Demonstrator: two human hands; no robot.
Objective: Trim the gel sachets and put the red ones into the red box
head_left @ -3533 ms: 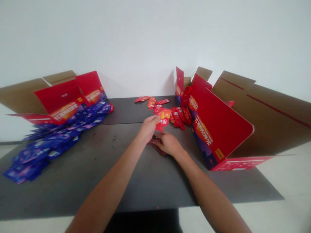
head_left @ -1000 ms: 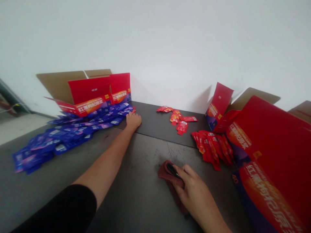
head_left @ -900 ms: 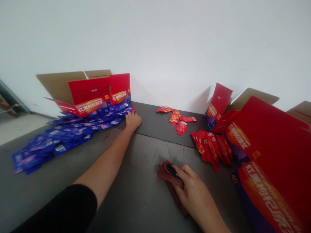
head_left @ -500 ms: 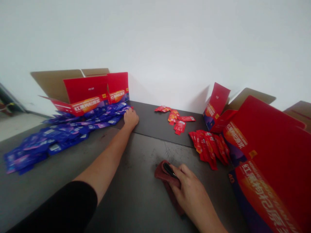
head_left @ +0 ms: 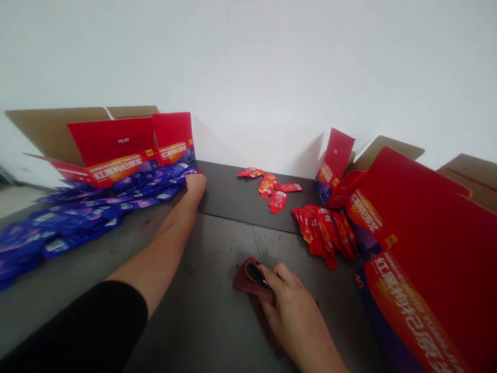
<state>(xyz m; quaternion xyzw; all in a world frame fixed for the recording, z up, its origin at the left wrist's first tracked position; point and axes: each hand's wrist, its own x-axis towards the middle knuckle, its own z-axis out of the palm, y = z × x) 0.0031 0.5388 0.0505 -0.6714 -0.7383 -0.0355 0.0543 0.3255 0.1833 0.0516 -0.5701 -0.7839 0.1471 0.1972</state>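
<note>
A: Where is the left hand?
B: Stretched across the desk to the far end of a long spread of blue packets, the arm in a black sleeve. A sliver of red shows just beyond it.
A: Are its fingers gripping anything?
B: Cannot tell; the back of the hand hides the fingertips and whatever may be under them.
A: And the right hand?
B: Nearer the camera, its fingers clenched around a folded brown-red cloth, with a dark object tucked in the fold. What that object is remains unclear. Scratches mark the surface just past the cloth.
A: What lies between the hands and the white wall?
B: A few loose red packets, lying flat on the far part of the desk. To their right, a fanned pile of red packets sits close beside the open boxes.
A: How are the boxes placed?
B: Red boxes on the left stand behind the blue packets, flaps up. Opposite, red boxes on the right line that side, the nearest running out of view.
</note>
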